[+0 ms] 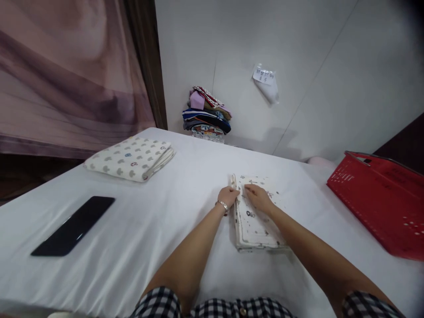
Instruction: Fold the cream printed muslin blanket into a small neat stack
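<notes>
A folded white cloth (256, 232) with small dark printed figures lies on the white-covered table in front of me. My left hand (228, 196), a bracelet at its wrist, is closed on the cloth's left edge. Over the upper part of the same cloth, my right hand (260, 199) has its fingers curled together and pinching at the fabric; its fingertips are partly hidden. To the left lies another folded cloth (129, 157), cream with grey mushroom-like prints, apart from both hands.
A dark flat phone-like slab (74, 226) lies at the left on the white sheet (142, 234). A red plastic basket (374, 198) stands at the right edge. Beyond the table rises a stack of folded clothes (207, 115) against the wall; a pinkish curtain (66, 66) hangs at left.
</notes>
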### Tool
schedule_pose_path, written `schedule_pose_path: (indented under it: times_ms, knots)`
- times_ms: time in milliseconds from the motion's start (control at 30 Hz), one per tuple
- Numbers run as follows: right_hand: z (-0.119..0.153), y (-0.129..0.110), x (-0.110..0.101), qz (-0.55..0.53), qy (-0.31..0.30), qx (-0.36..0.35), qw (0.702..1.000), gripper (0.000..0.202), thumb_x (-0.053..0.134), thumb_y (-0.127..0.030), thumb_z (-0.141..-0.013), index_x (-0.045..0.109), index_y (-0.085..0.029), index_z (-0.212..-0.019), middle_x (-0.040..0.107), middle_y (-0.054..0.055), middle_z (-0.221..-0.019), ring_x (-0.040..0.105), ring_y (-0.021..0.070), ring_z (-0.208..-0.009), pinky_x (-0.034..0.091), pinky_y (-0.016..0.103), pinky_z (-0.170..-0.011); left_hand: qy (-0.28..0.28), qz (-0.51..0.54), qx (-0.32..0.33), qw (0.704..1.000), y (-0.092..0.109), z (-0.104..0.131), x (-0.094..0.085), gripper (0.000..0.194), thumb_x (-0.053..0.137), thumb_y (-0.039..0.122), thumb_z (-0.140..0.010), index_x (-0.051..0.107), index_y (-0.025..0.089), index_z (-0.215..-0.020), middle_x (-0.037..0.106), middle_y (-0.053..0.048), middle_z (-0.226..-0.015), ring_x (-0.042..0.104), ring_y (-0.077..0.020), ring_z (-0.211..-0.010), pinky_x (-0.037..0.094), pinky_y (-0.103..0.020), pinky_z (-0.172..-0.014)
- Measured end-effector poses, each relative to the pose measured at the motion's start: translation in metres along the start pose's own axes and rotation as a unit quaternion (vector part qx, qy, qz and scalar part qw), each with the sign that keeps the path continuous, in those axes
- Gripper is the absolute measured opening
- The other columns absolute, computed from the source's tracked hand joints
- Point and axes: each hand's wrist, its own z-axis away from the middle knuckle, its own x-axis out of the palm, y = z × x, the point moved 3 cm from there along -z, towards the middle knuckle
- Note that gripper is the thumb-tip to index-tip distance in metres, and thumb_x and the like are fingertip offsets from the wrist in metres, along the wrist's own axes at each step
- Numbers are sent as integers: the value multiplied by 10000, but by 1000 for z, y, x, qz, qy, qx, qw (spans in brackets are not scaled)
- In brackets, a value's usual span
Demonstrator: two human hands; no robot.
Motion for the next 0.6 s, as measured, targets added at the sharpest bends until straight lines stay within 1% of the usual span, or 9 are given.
schedule_pose_path:
  times_ms: [33, 100, 167, 233, 333, 367, 433, 533, 600]
  knots:
    - [-5, -4, -1, 2, -1, 12, 1000, 289, 422, -300, -844, 677, -194, -931, 685, 65, -996, 606, 209, -938, 453, 331, -838, 1, 5, 6, 1000, 0, -1, 0, 184, 622, 319, -746, 653, 165, -649, 668, -17, -693, 606, -152, -714, 411, -234, -623]
    - [-14, -10, -1, 1, -8, 45, 999, 298, 426, -370, -858, 659, -186, -831, 684, 46, -826, 605, 183, -787, 442, 282, -714, 2, 14, 16, 1000, 0, -2, 2, 243, 577, 347, -783, 646, 167, -635, 659, -14, -673, 599, -148, -699, 408, -235, -614]
    - [-23, -15, 1, 1, -20, 80, 997, 309, 468, -439, -844, 633, -182, -792, 664, 30, -738, 587, 165, -712, 408, 253, -636, 7, 21, 25, 999, 0, -4, 3, 286, 507, 337, -829, 643, 169, -641, 654, -12, -665, 594, -142, -691, 408, -235, -616]
    - [-31, -16, 6, 12, -43, 105, 993, 305, 525, -470, -811, 611, -181, -764, 642, 18, -676, 574, 155, -669, 378, 240, -593, 13, 26, 35, 999, -1, -6, 4, 246, 496, 296, -831, 647, 175, -679, 660, -7, -692, 594, -137, -705, 414, -232, -637]
    - [-37, -12, 14, 1, -86, 122, 989, 241, 565, -395, -789, 571, -182, -676, 577, -8, -551, 546, 133, -574, 353, 225, -541, 24, 28, 43, 998, -4, -8, 4, 103, 559, 234, -779, 644, 180, -762, 666, 1, -732, 598, -132, -722, 422, -228, -660]
    - [-36, -9, 16, -23, -93, 129, 987, 221, 559, -357, -788, 551, -184, -651, 550, -19, -514, 533, 125, -539, 348, 220, -523, 29, 27, 44, 998, -5, -8, 4, 83, 567, 215, -767, 640, 181, -787, 664, 3, -734, 597, -131, -717, 424, -228, -660]
    - [-33, -3, 17, -102, -94, 146, 979, 192, 528, -312, -795, 524, -189, -647, 516, -37, -472, 508, 112, -477, 343, 212, -486, 41, 21, 49, 998, -5, -8, 3, 105, 562, 179, -755, 632, 189, -833, 654, 10, -732, 589, -129, -704, 426, -232, -663]
    - [-28, 3, 18, -215, -96, 168, 957, 176, 504, -325, -804, 521, -191, -691, 513, -44, -455, 476, 103, -425, 330, 204, -441, 58, 3, 65, 996, -1, -8, 1, 162, 553, 133, -739, 636, 209, -855, 641, 9, -783, 578, -132, -737, 428, -243, -704]
    - [-26, 4, 17, -244, -95, 170, 950, 175, 520, -337, -793, 526, -187, -702, 516, -45, -455, 453, 94, -409, 317, 199, -424, 60, -9, 76, 995, 3, -8, 1, 163, 559, 129, -736, 648, 218, -841, 636, 1, -842, 576, -137, -787, 427, -248, -744]
